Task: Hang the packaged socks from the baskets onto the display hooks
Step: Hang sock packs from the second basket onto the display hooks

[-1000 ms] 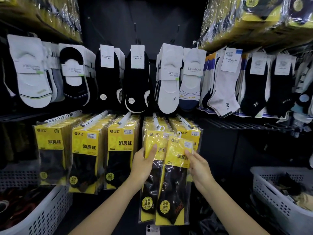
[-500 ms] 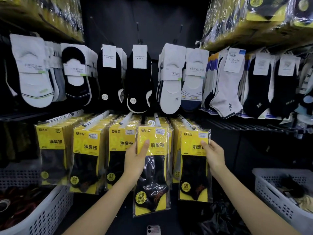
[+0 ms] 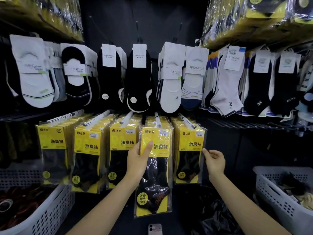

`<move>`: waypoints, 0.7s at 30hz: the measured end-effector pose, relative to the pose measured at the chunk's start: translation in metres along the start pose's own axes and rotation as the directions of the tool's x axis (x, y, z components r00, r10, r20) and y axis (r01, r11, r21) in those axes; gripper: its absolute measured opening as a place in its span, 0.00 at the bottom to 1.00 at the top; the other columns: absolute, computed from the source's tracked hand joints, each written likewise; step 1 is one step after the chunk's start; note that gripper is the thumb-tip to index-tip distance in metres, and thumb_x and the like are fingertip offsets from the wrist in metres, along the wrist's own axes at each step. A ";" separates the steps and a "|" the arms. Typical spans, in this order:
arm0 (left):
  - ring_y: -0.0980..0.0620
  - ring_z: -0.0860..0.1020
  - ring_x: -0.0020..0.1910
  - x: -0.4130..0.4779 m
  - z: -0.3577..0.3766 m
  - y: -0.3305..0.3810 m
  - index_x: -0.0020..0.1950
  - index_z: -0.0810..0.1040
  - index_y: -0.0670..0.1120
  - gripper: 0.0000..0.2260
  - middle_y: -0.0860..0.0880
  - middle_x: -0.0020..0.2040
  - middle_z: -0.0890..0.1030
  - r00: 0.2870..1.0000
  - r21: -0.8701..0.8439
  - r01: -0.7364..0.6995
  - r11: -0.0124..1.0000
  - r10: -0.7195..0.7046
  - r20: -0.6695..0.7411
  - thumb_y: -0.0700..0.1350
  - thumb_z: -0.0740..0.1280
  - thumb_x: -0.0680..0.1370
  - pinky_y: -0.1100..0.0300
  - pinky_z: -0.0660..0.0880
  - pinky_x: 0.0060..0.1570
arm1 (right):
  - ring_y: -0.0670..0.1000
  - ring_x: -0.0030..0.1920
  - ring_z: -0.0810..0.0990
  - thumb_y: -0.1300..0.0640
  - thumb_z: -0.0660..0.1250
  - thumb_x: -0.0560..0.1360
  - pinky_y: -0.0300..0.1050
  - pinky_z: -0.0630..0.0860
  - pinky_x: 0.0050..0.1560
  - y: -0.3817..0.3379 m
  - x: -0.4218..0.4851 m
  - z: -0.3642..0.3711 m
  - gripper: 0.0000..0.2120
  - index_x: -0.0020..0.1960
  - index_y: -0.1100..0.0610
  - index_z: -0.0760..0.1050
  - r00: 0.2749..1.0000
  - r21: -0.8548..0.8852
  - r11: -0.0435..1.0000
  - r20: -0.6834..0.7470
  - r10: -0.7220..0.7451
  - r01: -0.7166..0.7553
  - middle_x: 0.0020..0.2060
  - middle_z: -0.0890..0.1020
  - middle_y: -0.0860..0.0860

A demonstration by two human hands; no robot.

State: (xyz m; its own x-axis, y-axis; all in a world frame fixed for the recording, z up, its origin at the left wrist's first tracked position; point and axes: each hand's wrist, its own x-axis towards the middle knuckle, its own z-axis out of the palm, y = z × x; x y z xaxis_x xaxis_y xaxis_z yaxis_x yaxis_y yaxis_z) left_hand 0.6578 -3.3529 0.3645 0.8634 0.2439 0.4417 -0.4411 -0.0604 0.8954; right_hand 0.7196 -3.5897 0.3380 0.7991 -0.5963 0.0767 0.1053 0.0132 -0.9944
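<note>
Dark display wall (image 3: 144,22) fills the centre, with racks on both sides. Top shelves left and right carry bundled yellow packs (image 3: 254,17) wrapped in clear plastic. The upper rail holds loose carded socks (image 3: 171,85) in white, black and grey, packed close side by side.

The lower rail has five display hooks (image 3: 96,118) sticking out toward the camera. Each is loaded with a stack of yellow sock packs (image 3: 88,150), black socks inside, stacks nearly touching.

White perforated left basket (image 3: 50,216) sits at bottom left holding dark and reddish items, too dim to tell what. White right basket (image 3: 277,200) sits at bottom right with dark and pale sock items in it. A black plastic bag (image 3: 211,209) lies crumpled on the floor between the wall and the right basket.

The held sock pack (image 3: 157,175) is upright in front of the fourth stack from the left, hanging lower than the packs around it. Its white hanger loop (image 3: 154,124) is right at the tip of the fourth hook (image 3: 157,117). Can't tell if it is threaded on.

Left hand (image 3: 138,165) grasps the held sock pack by its left edge, thumb across the yellow card front, fingers behind. Right hand (image 3: 216,162) is released, fingers loosely curled and holding nothing. One fingertip touches the right edge of the front pack of the rightmost stack (image 3: 189,150).

A phone (image 3: 155,228), camera side up, sits at the bottom edge below the held sock pack.
</note>
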 end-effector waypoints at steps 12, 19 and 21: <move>0.58 0.83 0.48 -0.015 0.032 -0.001 0.55 0.80 0.51 0.18 0.53 0.49 0.85 0.997 -0.073 0.066 0.995 -0.062 0.055 0.53 0.75 0.67 0.60 0.79 0.50 | 0.48 0.53 0.80 0.53 0.71 0.74 0.35 0.75 0.50 -0.020 -0.079 0.016 0.13 0.54 0.59 0.77 0.862 0.168 0.980 0.477 -0.173 0.104 0.50 0.82 0.52; 0.62 0.81 0.49 -0.009 0.018 -0.002 0.53 0.78 0.55 0.08 0.56 0.48 0.84 0.999 -0.049 0.017 0.999 -0.015 0.041 0.52 0.60 0.80 0.68 0.75 0.48 | 0.55 0.52 0.82 0.57 0.64 0.79 0.57 0.76 0.58 0.003 -0.052 -0.007 0.04 0.51 0.56 0.77 0.934 0.234 0.970 0.358 -0.022 -0.067 0.50 0.84 0.54; 0.66 0.81 0.46 -0.006 0.014 -0.001 0.51 0.78 0.55 0.07 0.58 0.45 0.84 1.000 -0.050 0.006 0.999 -0.005 0.025 0.49 0.60 0.80 0.74 0.74 0.42 | 0.54 0.51 0.82 0.58 0.63 0.79 0.54 0.77 0.58 0.004 -0.038 -0.016 0.04 0.50 0.55 0.77 0.959 0.238 0.970 0.282 -0.022 -0.048 0.51 0.84 0.56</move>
State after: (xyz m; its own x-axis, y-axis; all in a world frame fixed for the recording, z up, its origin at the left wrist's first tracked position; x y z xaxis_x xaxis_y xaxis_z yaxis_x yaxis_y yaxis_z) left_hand 0.6563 -3.3678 0.3618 0.8713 0.2201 0.4386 -0.4474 -0.0108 0.8943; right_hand 0.6802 -3.5800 0.3296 0.9310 -0.3461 0.1159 0.2048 0.2327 -0.9507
